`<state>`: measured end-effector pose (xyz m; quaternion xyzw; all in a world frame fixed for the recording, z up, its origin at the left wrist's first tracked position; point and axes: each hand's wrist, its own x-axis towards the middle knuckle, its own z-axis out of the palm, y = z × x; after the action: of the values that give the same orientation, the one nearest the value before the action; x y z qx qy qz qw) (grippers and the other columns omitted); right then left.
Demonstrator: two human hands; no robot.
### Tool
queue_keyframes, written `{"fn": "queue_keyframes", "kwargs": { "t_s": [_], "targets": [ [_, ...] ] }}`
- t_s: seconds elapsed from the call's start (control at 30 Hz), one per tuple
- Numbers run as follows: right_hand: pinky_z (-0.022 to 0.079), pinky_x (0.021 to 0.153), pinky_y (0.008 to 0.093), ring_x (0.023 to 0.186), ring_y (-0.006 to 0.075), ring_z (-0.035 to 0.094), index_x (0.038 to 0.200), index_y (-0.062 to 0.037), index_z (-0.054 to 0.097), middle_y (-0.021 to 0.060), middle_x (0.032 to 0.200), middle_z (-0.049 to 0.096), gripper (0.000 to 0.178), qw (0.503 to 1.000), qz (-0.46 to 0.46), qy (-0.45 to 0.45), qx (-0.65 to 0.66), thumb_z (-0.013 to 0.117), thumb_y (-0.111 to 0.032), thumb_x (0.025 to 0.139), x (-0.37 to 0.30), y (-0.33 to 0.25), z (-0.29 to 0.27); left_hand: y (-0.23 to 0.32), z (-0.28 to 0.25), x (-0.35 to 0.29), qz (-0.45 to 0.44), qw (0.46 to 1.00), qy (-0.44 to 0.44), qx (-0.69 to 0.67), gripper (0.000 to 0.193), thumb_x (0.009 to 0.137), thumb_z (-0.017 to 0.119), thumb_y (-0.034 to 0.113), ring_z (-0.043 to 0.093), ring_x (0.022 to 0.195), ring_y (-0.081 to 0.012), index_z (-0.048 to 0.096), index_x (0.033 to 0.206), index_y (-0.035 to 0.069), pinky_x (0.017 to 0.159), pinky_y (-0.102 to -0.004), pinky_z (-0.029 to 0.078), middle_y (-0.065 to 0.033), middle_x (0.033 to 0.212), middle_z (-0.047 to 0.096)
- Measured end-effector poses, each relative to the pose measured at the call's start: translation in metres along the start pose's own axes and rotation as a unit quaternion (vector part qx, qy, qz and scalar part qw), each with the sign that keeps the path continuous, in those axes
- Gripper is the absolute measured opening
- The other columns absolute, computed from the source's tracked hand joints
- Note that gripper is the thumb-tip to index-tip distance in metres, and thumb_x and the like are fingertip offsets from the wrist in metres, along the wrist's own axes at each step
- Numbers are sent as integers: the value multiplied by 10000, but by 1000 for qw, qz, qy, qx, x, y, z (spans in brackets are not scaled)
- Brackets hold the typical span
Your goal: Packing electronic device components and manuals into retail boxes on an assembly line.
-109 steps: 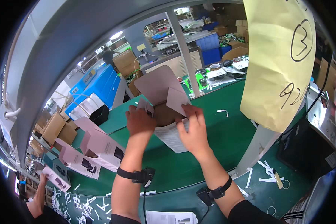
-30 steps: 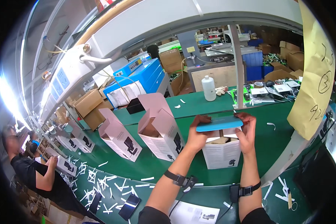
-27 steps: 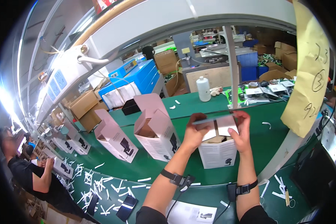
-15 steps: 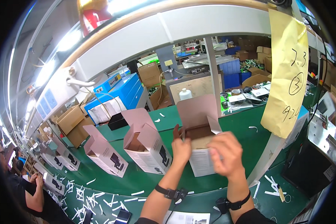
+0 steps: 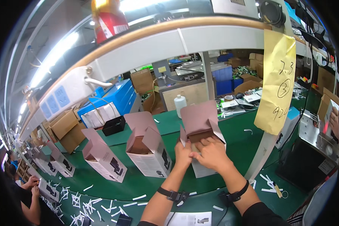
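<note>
An upright white carton stands in front of me, its top flaps raised and brown cardboard inside. My left hand is closed around its left edge. Over the opening, my right hand lies with fingers spread and reaching down into the carton; its fingertips are partly hidden. The two thumbs come close together at the front edge. To the left stand another open white carton and a further one, each with a dark device printed on it.
Left of me, a co-worker's hands hold a similar carton. White paper strips litter the green bench. A white bottle stands behind my carton. A post with a yellow paper rises at right, near a black machine.
My right hand has moved from the carton's right front edge onto its opening, fingers now reaching inside. My left hand keeps its hold. The view has shifted slightly.
</note>
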<state>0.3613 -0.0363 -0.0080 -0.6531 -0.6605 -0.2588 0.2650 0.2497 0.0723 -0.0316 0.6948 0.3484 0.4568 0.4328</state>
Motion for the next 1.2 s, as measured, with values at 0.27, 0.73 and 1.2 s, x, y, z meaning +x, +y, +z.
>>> {"fn": "queue_keyframes", "kwargs": {
  "t_s": [0.27,0.73,1.2],
  "targets": [
    [560,697,397,881,251,688,959,-84,768,77,897,738,536,996,6,-90,-20,595,-586,889,17,-3,-18,-4,-9,9,285,951,48,105,513,1018,576,275,503,1259,-444,525,1383,-81,1062,-478,418,-302,1359,511],
    [414,1066,360,1223,342,573,1073,49,740,204,1324,580,293,818,322,163,448,571,-101,886,-30,59,5,16,7,-6,292,945,-84,118,433,1017,452,142,409,1363,-453,563,1417,20,1159,-491,330,-285,1482,401],
    [534,917,400,1169,337,576,1421,-48,429,207,1284,542,857,555,468,145,672,577,145,599,16,71,-12,7,30,16,-161,962,38,-215,689,896,681,28,443,1337,-321,463,1530,189,1045,-430,416,-201,1452,478]
  ]
}}
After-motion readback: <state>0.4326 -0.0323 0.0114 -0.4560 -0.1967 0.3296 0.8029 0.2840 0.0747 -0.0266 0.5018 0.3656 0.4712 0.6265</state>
